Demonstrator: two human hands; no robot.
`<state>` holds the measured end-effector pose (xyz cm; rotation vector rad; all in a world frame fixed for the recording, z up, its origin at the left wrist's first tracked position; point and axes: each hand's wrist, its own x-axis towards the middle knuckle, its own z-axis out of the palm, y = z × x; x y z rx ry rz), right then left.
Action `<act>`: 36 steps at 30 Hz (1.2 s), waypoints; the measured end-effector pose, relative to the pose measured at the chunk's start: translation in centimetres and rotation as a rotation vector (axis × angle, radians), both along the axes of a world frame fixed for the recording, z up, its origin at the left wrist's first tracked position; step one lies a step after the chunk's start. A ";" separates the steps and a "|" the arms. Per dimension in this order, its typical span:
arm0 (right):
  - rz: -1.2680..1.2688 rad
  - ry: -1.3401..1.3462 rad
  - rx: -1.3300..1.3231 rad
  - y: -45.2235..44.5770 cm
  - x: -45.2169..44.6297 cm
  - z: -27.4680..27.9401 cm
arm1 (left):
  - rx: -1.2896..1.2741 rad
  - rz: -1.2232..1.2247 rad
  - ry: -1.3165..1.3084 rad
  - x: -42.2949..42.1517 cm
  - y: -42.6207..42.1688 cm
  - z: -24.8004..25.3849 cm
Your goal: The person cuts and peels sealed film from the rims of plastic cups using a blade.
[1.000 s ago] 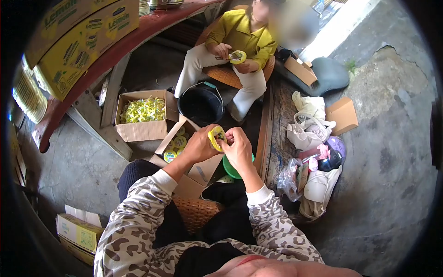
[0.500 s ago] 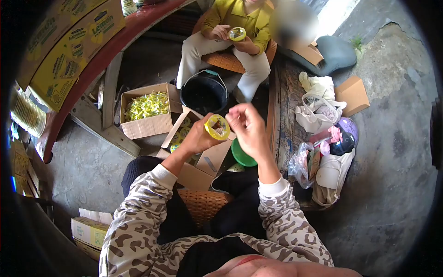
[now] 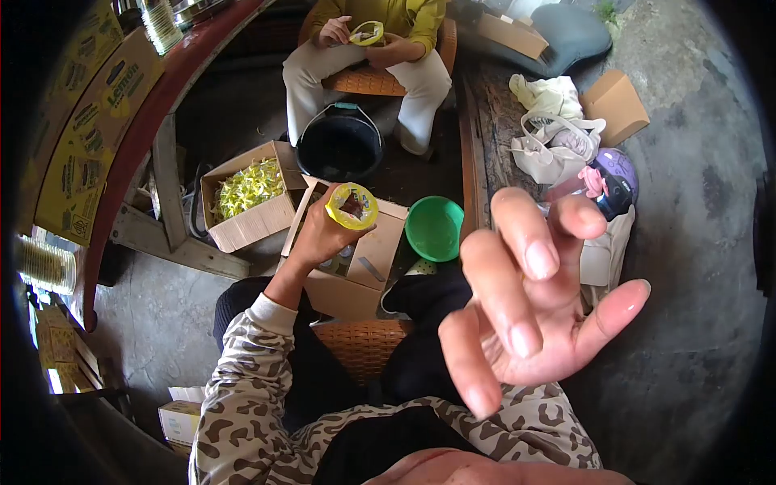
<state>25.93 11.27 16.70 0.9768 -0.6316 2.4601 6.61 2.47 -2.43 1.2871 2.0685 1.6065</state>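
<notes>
My left hand (image 3: 317, 233) is wrapped around a yellow-rimmed plastic cup (image 3: 352, 206), with something brown showing through its round top. My right hand (image 3: 529, 311) is raised close to the camera, apart from the cup, fingers spread and curved, palm turned up, with nothing in it. Below the cup stands an open cardboard box (image 3: 343, 287) whose contents are mostly hidden behind my hand. Just right of this box is a green bowl (image 3: 435, 229).
A carton of yellow-green strips (image 3: 249, 192) and a black bucket (image 3: 339, 145) stand ahead. Opposite sits a person (image 3: 368, 73) holding a similar cup. Bags (image 3: 558, 145) lie on the wooden bench at right; lemon-printed cartons (image 3: 105, 121) are stacked at left on a red-edged table.
My right hand has left the cup's side, coming up toward the camera and right, its fingers spreading. The left hand still holds the cup. The view has shifted, showing more of the green bowl.
</notes>
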 end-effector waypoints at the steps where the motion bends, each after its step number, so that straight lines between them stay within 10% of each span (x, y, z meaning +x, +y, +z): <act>1: 0.007 -0.002 -0.014 -0.2 0.1 0.0 | 0.001 -0.002 0.000 0.1 -0.1 0.3; 36: -0.167 0.073 -0.055 -1.4 0.6 0.2 | -0.026 0.001 -0.015 0.5 -0.4 1.4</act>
